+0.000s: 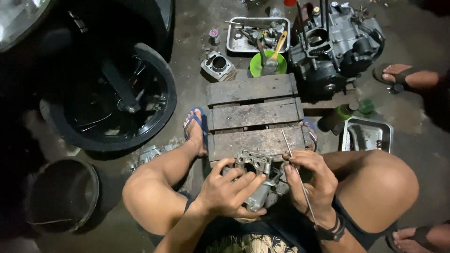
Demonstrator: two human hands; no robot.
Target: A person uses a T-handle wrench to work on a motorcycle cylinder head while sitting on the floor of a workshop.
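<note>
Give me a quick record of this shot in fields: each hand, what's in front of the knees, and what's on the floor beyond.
Left hand: grips grey metal engine part
Right hand: holds thin metal rod against the part
In front: wooden pallet
Beyond: green bowl with brush, metal tray of small parts, engine block
Left side: black wheel, dark bucket

Engine [335, 44] beyond pallet [255, 115], wheel [112, 98] left.

Left hand [229, 189] and right hand [311, 180] curled closed between bent knees.
</note>
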